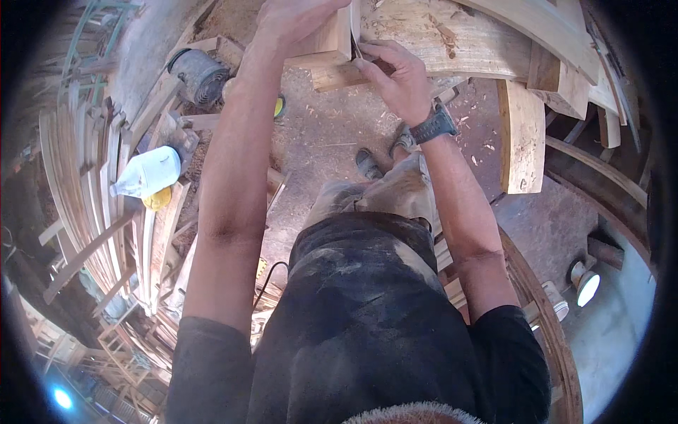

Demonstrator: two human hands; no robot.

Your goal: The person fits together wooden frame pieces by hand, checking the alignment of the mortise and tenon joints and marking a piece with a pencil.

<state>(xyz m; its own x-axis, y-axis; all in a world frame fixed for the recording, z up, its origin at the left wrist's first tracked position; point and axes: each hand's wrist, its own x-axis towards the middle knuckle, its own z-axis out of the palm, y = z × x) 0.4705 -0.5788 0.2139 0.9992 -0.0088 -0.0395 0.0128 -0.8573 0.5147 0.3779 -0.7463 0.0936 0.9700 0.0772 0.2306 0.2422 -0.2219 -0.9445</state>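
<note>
The step in hand seems to be fine work at the end of a wooden block [323, 44], which lies at the top of the view, on the near side of a broad pale plank [480, 53] scattered with shavings. The right hand [401, 76] is narrow, thumb and forefinger brought together on the lower end of a thin strip [355, 30] that stands along the block's end face, while its other fingers curl loosely behind. The left hand [305, 20] lies over the far part of the block; its fingers run into the upper edge of the picture, so I cannot tell whether they grip or merely press. Another timber [339, 76] shows just below the block, under the right fingertips. Judging from this pose, the next move calls for the left hand to steady the block and for the right to keep its light pinch, with the strip flat against the end face and not tilted away at the corner. The right wrist, with its dark watch [433, 124], has bare floor [318, 120] below it, so that forearm must bear its own weight.
</note>
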